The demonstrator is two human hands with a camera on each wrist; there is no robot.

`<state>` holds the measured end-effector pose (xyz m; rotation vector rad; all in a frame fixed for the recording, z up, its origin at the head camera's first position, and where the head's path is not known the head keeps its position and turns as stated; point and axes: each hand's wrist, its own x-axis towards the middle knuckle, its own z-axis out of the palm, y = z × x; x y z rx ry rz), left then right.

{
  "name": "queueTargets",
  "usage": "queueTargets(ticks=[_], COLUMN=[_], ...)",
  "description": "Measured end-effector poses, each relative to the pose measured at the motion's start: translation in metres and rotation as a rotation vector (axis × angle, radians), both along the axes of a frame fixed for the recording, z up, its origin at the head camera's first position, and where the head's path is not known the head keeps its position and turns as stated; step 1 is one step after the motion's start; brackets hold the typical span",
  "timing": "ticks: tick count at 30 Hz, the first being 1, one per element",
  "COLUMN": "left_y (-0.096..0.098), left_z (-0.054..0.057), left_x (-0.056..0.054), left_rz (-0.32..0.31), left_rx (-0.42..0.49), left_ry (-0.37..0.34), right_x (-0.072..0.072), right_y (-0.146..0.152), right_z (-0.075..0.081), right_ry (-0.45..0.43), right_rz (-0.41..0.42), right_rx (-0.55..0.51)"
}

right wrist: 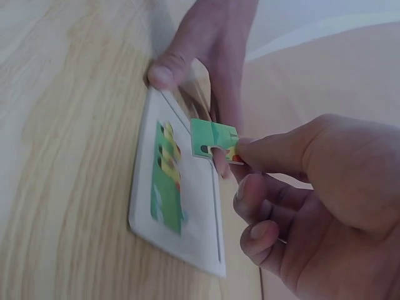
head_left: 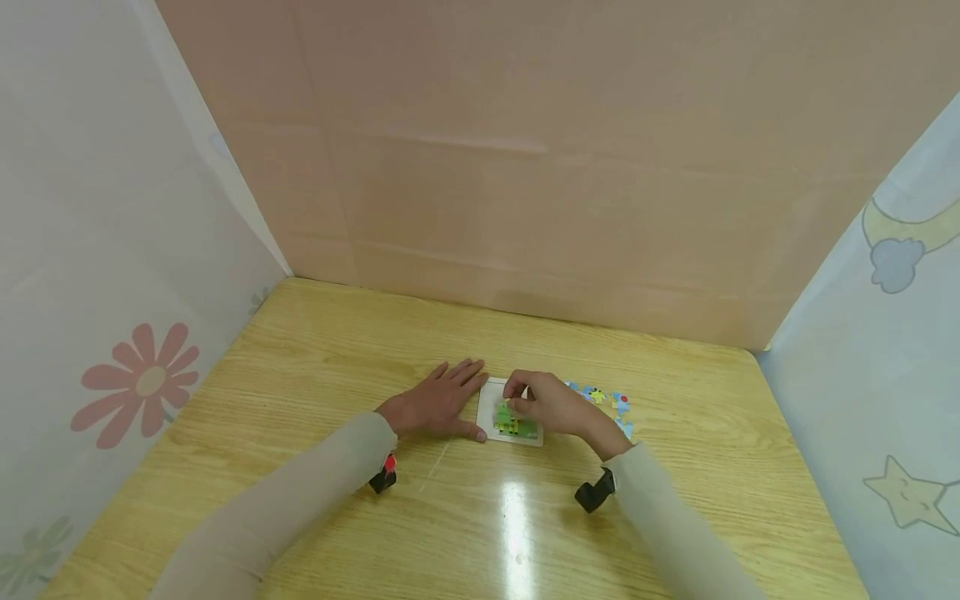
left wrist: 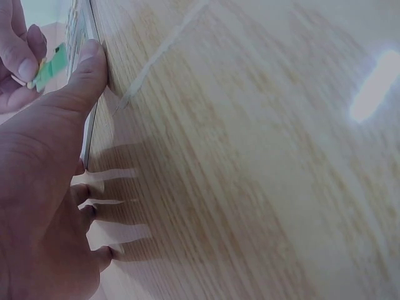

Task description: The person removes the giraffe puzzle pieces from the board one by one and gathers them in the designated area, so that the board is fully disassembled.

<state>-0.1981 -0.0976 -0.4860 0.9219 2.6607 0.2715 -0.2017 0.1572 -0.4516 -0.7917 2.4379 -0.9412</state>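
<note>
- The wooden table (head_left: pixel 315 367) fills the lower half of the head view, walled by a pink board at the top and pale printed curtains at either side.
- The left hand (head_left: pixel 442 402) lies flat on the wood just left of centre, fingers straight and spread. Its thumb (left wrist: pixel 84 75) presses the near left edge of the puzzle tray, holding nothing.
- The right hand (head_left: pixel 551 407) hovers over the tray at centre frame, thumb and forefinger pinched on a single piece, the other fingers curled under.
- The puzzle tray (right wrist: pixel 200 237) is a white framed board flat on the table between the hands. A green and yellow patch is already filled in at its lower part, and the rest of the well is bare.
- Loose pieces (head_left: pixel 603 400), blue with small bright spots, lie scattered on the wood just right of the tray.
- The green puzzle piece (right wrist: pixel 212 139) is held tilted in the air above the tray, not yet touching it.
- The step in hand looks like placing: the piece needs turning flat, lining its notch up with the green patch and lowering in while the thumb steadies the tray.
</note>
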Motion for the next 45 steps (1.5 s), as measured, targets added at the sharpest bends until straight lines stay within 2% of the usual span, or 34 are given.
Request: queueTargets(ticks=[8, 14, 24, 35, 45], left_y=[-0.001, -0.002, -0.002, -0.002, -0.001], left_z=[-0.002, -0.006, -0.006, -0.006, -0.005], left_x=[0.000, 0.000, 0.001, 0.000, -0.003], left_rz=[0.002, 0.005, 0.004, -0.003, -0.005], left_rx=[-0.002, 0.001, 0.005, 0.000, 0.002], left_ry=[0.003, 0.011, 0.000, 0.010, 0.013], right_x=[0.007, 0.014, 0.025, 0.027, 0.028], right_y=[0.031, 0.056, 0.089, 0.095, 0.093], right_z=[0.002, -0.001, -0.007, -0.015, -0.008], right_ry=[0.049, 0.076, 0.018, -0.011, 0.019], right_rz=[-0.082, -0.099, -0.092, -0.057, -0.093], right_rx=[0.006, 0.013, 0.028, 0.030, 0.057])
